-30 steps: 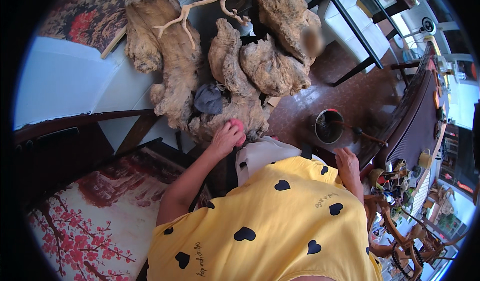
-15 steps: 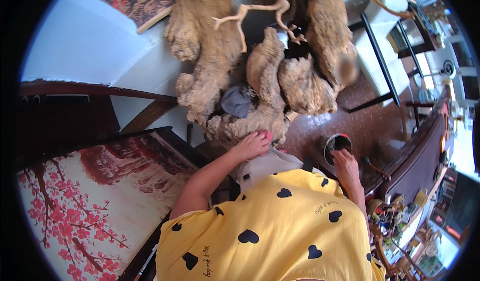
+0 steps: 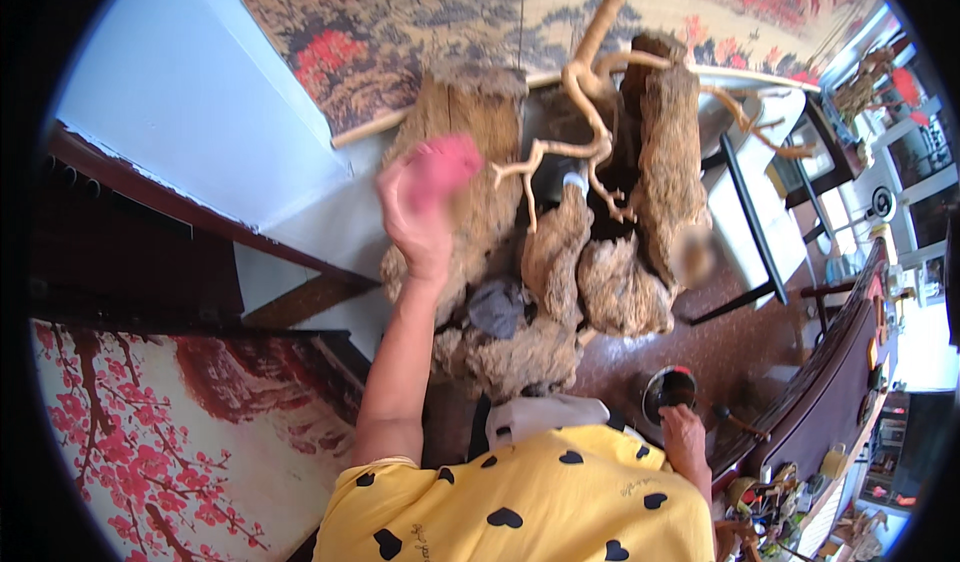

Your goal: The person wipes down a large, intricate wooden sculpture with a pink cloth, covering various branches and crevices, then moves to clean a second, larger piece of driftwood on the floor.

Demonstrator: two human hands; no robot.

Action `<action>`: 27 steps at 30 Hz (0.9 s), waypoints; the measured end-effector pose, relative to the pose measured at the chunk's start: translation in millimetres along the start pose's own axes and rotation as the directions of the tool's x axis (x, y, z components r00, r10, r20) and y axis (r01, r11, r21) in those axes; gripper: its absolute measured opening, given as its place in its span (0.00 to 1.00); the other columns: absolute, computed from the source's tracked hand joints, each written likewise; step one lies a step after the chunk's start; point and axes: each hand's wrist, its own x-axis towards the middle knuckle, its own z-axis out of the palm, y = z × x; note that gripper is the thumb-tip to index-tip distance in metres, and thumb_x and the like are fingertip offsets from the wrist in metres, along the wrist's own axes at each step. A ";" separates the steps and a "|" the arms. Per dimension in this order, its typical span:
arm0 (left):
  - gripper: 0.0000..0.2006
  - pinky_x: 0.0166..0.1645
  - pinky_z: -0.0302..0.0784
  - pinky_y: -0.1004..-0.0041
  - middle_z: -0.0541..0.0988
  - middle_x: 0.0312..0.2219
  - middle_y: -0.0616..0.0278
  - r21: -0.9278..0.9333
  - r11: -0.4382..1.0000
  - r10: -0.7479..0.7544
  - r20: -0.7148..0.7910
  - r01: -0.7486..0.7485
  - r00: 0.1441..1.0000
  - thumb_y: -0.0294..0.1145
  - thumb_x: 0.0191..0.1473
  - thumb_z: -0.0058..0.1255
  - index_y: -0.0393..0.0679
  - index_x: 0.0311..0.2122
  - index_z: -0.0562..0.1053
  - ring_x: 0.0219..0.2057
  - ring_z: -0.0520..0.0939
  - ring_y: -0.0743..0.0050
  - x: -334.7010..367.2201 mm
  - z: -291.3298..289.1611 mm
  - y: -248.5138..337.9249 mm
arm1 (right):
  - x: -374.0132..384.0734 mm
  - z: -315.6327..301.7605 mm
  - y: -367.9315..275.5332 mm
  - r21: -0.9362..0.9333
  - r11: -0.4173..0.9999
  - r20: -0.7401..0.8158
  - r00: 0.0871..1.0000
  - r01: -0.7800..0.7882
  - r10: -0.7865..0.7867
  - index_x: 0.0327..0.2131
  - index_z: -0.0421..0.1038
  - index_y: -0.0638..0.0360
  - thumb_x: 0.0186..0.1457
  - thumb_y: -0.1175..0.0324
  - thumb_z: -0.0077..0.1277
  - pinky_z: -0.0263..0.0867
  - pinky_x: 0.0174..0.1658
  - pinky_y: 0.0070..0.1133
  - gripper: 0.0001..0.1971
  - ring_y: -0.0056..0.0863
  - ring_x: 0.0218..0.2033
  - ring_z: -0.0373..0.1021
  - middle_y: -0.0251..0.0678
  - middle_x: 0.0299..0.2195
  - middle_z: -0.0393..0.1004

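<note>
My left hand [image 3: 415,224] is raised in front of the tall left trunk of a large, rough piece of driftwood [image 3: 480,127]. Its fingers are closed on a pink cloth [image 3: 445,167], smeared by motion, so whether the cloth touches the wood cannot be told. Low on the right, my right hand [image 3: 684,436] grips the rim of a round metal pot [image 3: 655,394] with a dark inside. A crumpled dark grey cloth [image 3: 497,309] rests in a hollow of the wood's lower part. Pale, bare branches [image 3: 590,112] rise among the trunks.
A table with a pink blossom painting [image 3: 130,432] stands at my left. Behind the wood is a painted landscape panel [image 3: 450,22]. To the right are a black-legged white chair [image 3: 765,212], a long brown bench [image 3: 810,402] and a cluster of small items [image 3: 770,492].
My left hand has gone up and away from the wood's near lower edge to the left trunk, carrying the pink cloth. My right hand stays at the pot. The view has tilted upward.
</note>
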 end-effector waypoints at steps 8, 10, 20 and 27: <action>0.17 0.51 0.70 0.63 0.74 0.42 0.55 0.251 0.864 0.414 0.140 -0.437 0.899 0.15 0.44 0.57 0.43 0.38 0.67 0.45 0.75 0.55 70.0 58.9 -62.0 | -19.2 21.1 -6.2 0.020 0.997 0.015 0.997 -0.078 0.078 0.36 0.76 0.56 0.47 0.74 0.57 0.70 0.37 0.37 0.10 0.44 0.33 0.73 0.40 0.29 0.74; 0.15 0.49 0.70 0.62 0.74 0.41 0.57 0.284 0.874 0.359 0.170 -0.394 0.918 0.17 0.44 0.57 0.44 0.37 0.68 0.44 0.75 0.54 39.6 54.9 -82.4 | -25.0 21.9 -5.4 0.032 0.994 0.012 0.995 -0.103 0.103 0.36 0.76 0.56 0.48 0.75 0.57 0.70 0.37 0.37 0.09 0.45 0.33 0.73 0.41 0.30 0.74; 0.09 0.47 0.73 0.62 0.73 0.39 0.63 0.426 0.776 -0.020 0.754 -0.465 0.657 0.24 0.47 0.52 0.47 0.36 0.73 0.45 0.72 0.57 -97.9 -29.0 -113.7 | -7.7 8.8 3.9 0.002 1.000 0.024 1.000 -0.013 0.013 0.36 0.76 0.55 0.50 0.75 0.55 0.68 0.35 0.39 0.08 0.46 0.32 0.72 0.41 0.28 0.72; 0.11 0.44 0.75 0.59 0.76 0.38 0.62 0.704 0.569 -0.540 0.710 -0.425 0.452 0.33 0.43 0.58 0.47 0.35 0.76 0.48 0.72 0.56 -186.8 -131.0 -104.1 | -7.9 15.0 12.3 0.007 0.998 0.023 0.997 -0.067 0.067 0.38 0.75 0.55 0.50 0.74 0.55 0.69 0.37 0.37 0.10 0.45 0.34 0.73 0.41 0.30 0.73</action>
